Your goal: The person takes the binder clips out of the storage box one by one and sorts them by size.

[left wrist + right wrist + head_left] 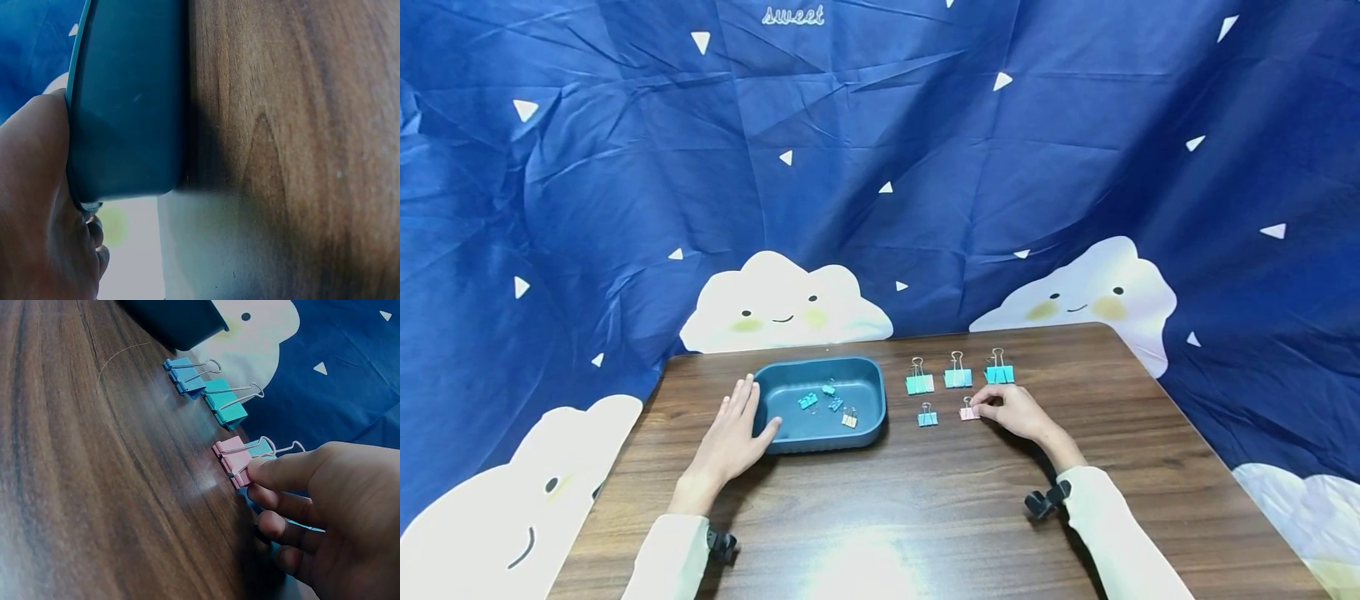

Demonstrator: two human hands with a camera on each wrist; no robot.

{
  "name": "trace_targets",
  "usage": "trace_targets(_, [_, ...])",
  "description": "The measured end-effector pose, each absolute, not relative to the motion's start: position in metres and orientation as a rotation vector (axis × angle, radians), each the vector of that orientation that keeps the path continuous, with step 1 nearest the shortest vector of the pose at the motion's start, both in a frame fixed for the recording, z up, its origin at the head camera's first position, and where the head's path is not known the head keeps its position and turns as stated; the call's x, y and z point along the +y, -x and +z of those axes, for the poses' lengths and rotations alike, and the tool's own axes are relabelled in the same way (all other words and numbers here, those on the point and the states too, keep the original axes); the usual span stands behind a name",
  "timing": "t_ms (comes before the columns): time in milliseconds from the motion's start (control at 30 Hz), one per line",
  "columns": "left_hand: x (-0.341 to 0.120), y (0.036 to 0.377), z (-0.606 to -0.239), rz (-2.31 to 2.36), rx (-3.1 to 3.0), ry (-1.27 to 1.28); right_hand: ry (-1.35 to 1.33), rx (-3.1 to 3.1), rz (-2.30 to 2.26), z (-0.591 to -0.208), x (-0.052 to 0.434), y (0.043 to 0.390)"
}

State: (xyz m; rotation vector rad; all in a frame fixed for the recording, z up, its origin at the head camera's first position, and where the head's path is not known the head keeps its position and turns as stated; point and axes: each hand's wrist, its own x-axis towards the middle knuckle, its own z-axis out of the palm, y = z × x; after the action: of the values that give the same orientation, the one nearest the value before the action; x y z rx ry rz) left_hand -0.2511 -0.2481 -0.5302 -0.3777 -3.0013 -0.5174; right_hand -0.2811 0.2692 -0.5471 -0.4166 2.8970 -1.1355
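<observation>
A pink binder clip (232, 462) is pinched between the thumb and index finger of my right hand (1017, 412), low over the table. Left of it stands a small blue binder clip (927, 418). Behind them is a row of three larger clips: a green-and-pink one (919, 384), a light blue one (957, 378) and a teal one (999, 374). My left hand (730, 437) rests against the left end of the blue tray (820, 447), fingers extended and thumb at the near rim. Inside lie several small clips, including a cream one (849, 420).
The brown wooden table (850, 500) has its far edge close behind the clips and tray. A blue cloth (880, 108) with white clouds hangs behind the table and down its sides. Black straps (1047, 502) with cameras sit on both wrists.
</observation>
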Motion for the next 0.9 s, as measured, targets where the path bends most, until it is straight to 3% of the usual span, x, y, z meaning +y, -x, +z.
trace_targets(900, [-0.2493, 0.2526, -0.5330, -0.505, -2.993, 0.384, 0.353, 2.919, -1.188, -0.5512, 0.2722, 0.2833])
